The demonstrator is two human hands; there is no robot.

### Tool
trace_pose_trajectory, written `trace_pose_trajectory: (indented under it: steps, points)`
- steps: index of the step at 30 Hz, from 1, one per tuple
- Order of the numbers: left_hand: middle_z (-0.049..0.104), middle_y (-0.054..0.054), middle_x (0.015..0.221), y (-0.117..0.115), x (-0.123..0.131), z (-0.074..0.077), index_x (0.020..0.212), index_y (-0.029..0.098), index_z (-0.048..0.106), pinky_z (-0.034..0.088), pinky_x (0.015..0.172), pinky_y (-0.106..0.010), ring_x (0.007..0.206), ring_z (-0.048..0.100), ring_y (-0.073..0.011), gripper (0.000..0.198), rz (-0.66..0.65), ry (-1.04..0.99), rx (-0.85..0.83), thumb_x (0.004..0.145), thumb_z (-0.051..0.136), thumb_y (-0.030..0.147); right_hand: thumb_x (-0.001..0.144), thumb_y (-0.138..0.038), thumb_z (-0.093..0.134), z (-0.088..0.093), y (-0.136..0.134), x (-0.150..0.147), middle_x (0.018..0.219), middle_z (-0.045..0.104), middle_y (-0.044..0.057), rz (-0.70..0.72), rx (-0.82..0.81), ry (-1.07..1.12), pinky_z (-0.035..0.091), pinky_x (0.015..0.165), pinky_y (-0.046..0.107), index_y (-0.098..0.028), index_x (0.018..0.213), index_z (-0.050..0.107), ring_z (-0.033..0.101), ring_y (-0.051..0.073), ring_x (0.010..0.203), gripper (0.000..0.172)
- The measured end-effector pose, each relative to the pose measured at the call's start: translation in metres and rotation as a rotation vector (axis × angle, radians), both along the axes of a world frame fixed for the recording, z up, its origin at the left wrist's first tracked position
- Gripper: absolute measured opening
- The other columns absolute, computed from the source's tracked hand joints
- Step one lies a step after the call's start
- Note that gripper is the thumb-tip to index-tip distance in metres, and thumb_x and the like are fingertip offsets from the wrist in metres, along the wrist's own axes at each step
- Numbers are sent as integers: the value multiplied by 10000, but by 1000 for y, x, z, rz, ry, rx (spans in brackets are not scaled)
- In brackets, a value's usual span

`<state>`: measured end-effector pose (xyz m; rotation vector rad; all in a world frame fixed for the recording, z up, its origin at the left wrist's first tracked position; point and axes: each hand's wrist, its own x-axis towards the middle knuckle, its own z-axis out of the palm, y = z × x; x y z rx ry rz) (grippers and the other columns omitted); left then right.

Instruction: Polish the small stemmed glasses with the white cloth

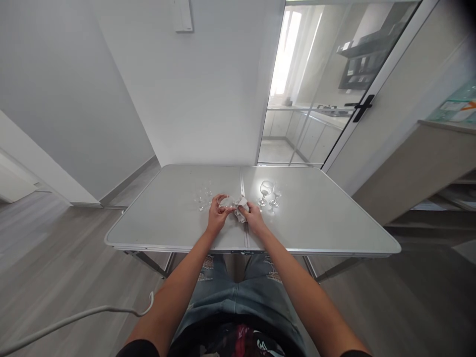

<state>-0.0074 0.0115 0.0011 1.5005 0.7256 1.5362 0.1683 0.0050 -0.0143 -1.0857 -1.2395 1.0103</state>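
Note:
My left hand (pixel 216 212) is closed around a small clear glass (pixel 225 202), held just above the grey folding table (pixel 316 223). My right hand (pixel 252 215) is closed on a white cloth (pixel 242 207) pressed against that glass. Both hands meet over the table's centre seam. Two stemmed clear glasses (pixel 268 193) stand just to the right of my right hand. Several small clear glasses (pixel 203 196) stand to the left of my left hand.
The table's front edge (pixel 245 249) is close to my legs. A white wall rises behind the table, and a glass sliding door (pixel 334 99) with a black handle opens onto a kitchen at the back right. A white cable (pixel 74 317) lies on the wooden floor at left.

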Motion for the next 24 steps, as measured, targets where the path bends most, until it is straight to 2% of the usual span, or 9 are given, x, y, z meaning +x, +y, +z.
trace_pose_trajectory:
  steps: [3, 5, 9, 13, 17, 21, 24]
  points:
    - [518, -118, 1394, -2, 3, 1, 1304, 256, 457, 619, 882, -416, 1070, 689, -232, 595, -5, 29, 25, 809, 761, 390, 713, -511, 748, 1, 2, 3, 802, 684, 56, -43, 35, -10, 466, 654, 298, -154, 961, 693, 589, 204, 744, 438]
    - [519, -120, 1390, -4, 5, 4, 1296, 251, 454, 616, 899, -426, 1182, 634, -255, 579, -15, 30, 37, 818, 753, 379, 714, -463, 757, 4, 2, 3, 898, 707, 71, -67, 90, 31, 489, 709, 316, -167, 1054, 684, 619, 219, 810, 456]
    - [512, -117, 1389, -6, 5, 9, 1289, 248, 443, 601, 940, -443, 1253, 581, -253, 549, -8, 24, 61, 840, 732, 378, 722, -403, 765, 8, 1, 0, 1088, 703, 81, -36, 186, 76, 502, 852, 354, -219, 1192, 656, 623, 244, 1001, 516]
    - [517, -114, 1369, -6, 3, 9, 1299, 256, 435, 605, 932, -428, 1257, 583, -263, 547, 12, 21, 48, 850, 721, 384, 717, -433, 777, 4, 0, -2, 885, 712, 62, 16, 91, 56, 507, 730, 335, -203, 1042, 716, 627, 225, 839, 402]
    - [510, -121, 1365, -4, 1, 7, 1305, 257, 430, 601, 929, -426, 1202, 627, -270, 569, 47, 17, 28, 839, 732, 384, 669, -482, 805, -3, 1, 0, 670, 650, 30, -10, 9, 50, 458, 604, 305, -164, 857, 727, 577, 199, 680, 378]
    - [499, -110, 1364, -2, 1, 6, 1297, 267, 420, 593, 943, -433, 1085, 681, -227, 575, 48, -23, 6, 832, 735, 391, 693, -489, 779, 0, 1, 4, 709, 650, 19, -80, 56, 51, 435, 610, 283, -166, 840, 711, 546, 170, 675, 361]
    - [507, -104, 1350, -1, 0, 4, 1297, 272, 413, 592, 937, -431, 1001, 704, -200, 582, 36, -30, -8, 830, 738, 395, 754, -497, 732, 5, 0, 3, 806, 669, 27, -33, 91, 49, 440, 639, 271, -174, 945, 706, 548, 161, 710, 376]
